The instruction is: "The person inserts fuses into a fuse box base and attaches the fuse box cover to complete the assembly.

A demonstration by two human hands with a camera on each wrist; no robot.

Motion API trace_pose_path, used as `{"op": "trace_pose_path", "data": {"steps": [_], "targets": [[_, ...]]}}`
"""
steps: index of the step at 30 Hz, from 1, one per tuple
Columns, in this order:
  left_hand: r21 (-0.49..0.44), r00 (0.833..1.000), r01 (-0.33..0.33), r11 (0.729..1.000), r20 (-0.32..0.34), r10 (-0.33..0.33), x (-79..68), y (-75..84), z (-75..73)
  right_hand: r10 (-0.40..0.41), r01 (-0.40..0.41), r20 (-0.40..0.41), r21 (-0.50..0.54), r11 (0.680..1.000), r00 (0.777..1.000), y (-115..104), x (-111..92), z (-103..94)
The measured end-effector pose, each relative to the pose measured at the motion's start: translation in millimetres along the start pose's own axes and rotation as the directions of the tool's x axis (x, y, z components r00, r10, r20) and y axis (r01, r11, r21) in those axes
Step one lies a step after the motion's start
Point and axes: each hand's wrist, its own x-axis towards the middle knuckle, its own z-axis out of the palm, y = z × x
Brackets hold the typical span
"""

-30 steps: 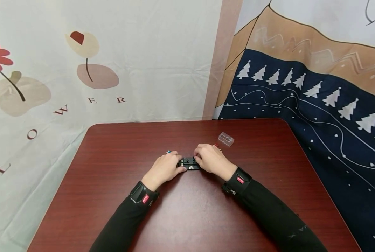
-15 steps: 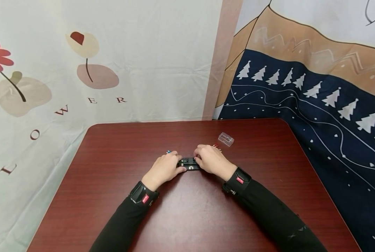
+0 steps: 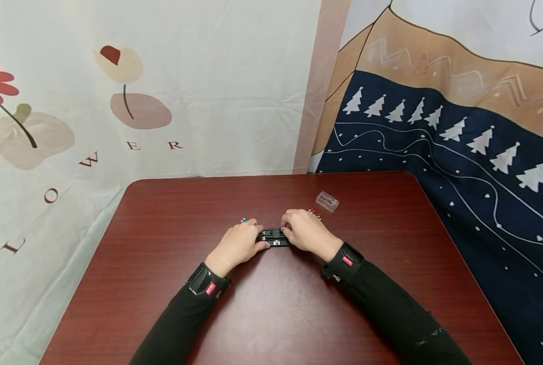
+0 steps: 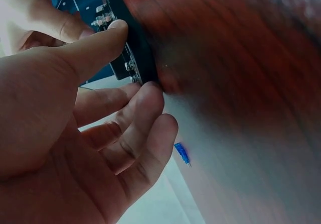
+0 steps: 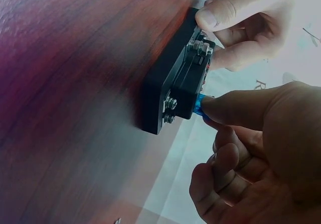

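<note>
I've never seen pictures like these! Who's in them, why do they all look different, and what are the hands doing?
There's no robot here, just a person's two bare hands. The widest picture comes from a camera worn on the person's head, looking forward and down at the table. The two tilted close-ups come from cameras worn on the wrists, one for each hand.

The left hand grips one end of a black block with metal screws. The right hand pinches a see-through blue piece against the block.

Another blue piece lies near the left hand. Past the right hand are some tiny red bits, too small to make out, and a clear plastic box.
</note>
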Motion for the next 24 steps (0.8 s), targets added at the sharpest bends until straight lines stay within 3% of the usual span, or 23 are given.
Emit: {"op": "trace_pose_path", "data": {"steps": [24], "targets": [[0.019,1.000,-0.010,1.000,0.002,0.010,1.0,0.9,-0.2,0.001,-0.001,0.001,0.015,1.000,1.000,-0.2,-0.2,0.2]]}}
